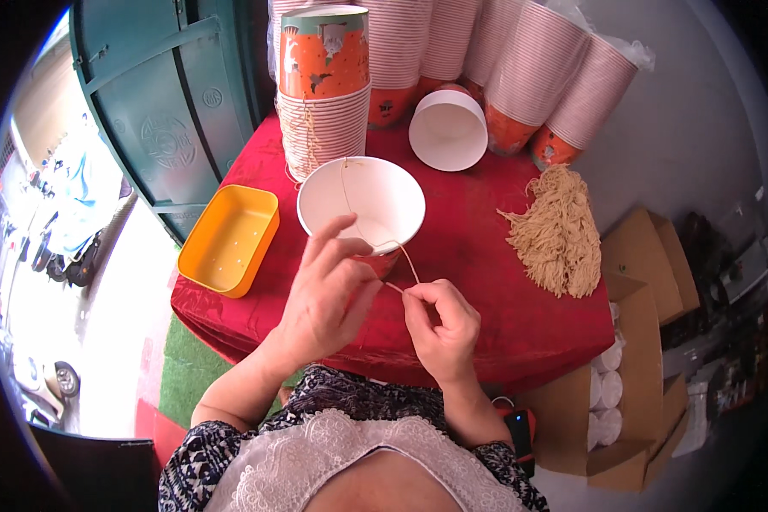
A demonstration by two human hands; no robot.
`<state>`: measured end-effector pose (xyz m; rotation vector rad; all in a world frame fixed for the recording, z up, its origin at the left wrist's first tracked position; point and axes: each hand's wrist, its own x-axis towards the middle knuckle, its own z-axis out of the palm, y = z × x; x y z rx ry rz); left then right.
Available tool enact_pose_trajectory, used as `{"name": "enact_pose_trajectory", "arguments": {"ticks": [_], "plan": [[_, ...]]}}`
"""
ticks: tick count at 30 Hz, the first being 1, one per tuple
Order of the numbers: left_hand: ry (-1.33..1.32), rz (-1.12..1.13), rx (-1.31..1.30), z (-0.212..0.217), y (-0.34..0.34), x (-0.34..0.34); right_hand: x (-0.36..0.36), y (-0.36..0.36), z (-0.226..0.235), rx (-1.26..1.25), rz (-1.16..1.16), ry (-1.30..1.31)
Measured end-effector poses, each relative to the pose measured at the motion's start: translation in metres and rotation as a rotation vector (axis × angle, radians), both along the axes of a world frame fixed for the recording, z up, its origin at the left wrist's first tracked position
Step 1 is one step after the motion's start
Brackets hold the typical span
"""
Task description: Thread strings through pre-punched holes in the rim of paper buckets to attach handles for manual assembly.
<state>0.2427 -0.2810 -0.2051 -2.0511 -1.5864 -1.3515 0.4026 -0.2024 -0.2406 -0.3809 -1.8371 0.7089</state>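
In front of me stands a paper bucket (313, 194) with a white inside and an orange outside, its mouth facing up. A thin beige string (411, 263) crosses its inside and passes over the near rim. My right hand (442, 328) pinches this string between thumb and fingers, just off the rim. At the bucket's near left side is my left hand (324, 294), its fingers raised and apart. A short stretch of string runs from the right fingertips toward the left hand, where its end is hidden.
Behind stands a tall stack of orange buckets (324, 64), strings hanging on it. Another bucket (448, 132) lies tipped near more wrapped stacks (538, 60). A yellow tray (260, 247) sits left, a bundle of beige strings (559, 235) right. Cardboard boxes (636, 341) stand beside the red-covered table (520, 328).
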Motion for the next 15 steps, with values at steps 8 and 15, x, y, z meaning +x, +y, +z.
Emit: {"name": "enact_pose_trajectory", "arguments": {"ticks": [8,15], "plan": [[-0.112,0.165,0.029,-0.011,0.0,-0.015,-0.022,0.009,-0.019,0.204,-0.199,-0.056],[-0.124,0.171,0.046,-0.01,-0.002,-0.02,-0.03,0.015,-0.024,0.284,-0.258,-0.097]]}}
